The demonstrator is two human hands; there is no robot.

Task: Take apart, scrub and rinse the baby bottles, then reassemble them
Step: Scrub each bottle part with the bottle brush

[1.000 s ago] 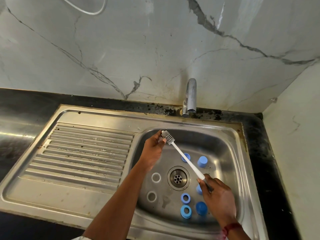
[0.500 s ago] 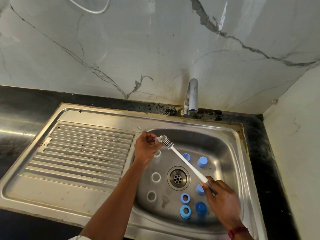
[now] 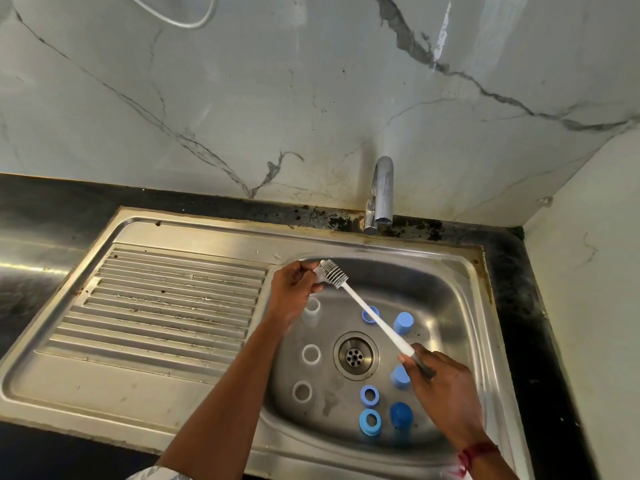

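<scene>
Broadly, a steel sink (image 3: 381,244) fills the view, with a ribbed draining board (image 3: 166,306) on its left and a tap (image 3: 381,192) at the back, from which no water shows. Both hands are over the basin, well apart. The right hand (image 3: 440,389) is closed round the dark grip of a long white brush (image 3: 367,313), which slants up toward the left hand (image 3: 294,292) near the back-left rim. Three clear bottles (image 3: 311,354) stand open-mouthed down the basin's left side. Blue rings (image 3: 369,395) and blue caps (image 3: 403,323) sit apart from one another, right of the drain (image 3: 355,356). Smallest is the clear piece (image 3: 319,275) pinched in the left fingers, likely a teat, with the bristles touching it. The bottles are apart and scrubbing is in hand. Next, I judge, comes a firm pinch while the brush works round it, then water from the tap.
</scene>
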